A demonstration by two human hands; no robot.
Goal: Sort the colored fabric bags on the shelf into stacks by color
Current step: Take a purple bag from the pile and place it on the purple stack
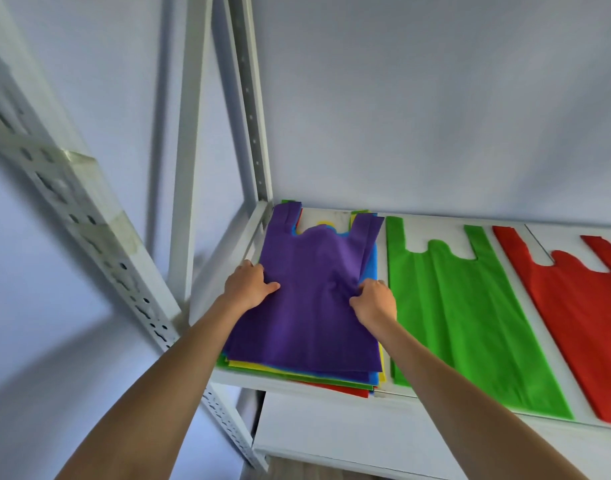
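Purple fabric bag point(311, 306), vest-style with two handle loops, lies topmost on the mixed stack point(297, 374) at centre frame; yellow, blue, green and red edges show beneath it at the near and far ends. Judged very light, soft and limp: the cloth already puckers between the hands, so it will likely sag and fold if lifted by one point, and it may drag the layer below with it. Best hold appears to be both side edges at mid-length, as now, or the two handle loops. Left hand point(249, 285) presses at the bag's left edge, fingers curled, thumb on top of the cloth; right hand point(374, 301) pinches a gather of purple cloth at the right edge. To the right, a green bag point(470, 313) lies flat and alone, then a red bag point(581, 320) toward the right edge of frame, each apart from its neighbour. All rest on a white shelf board point(338, 388) of a perforated metal rack point(252, 109); plain pale wall point(435, 98) behind fills the upper frame.
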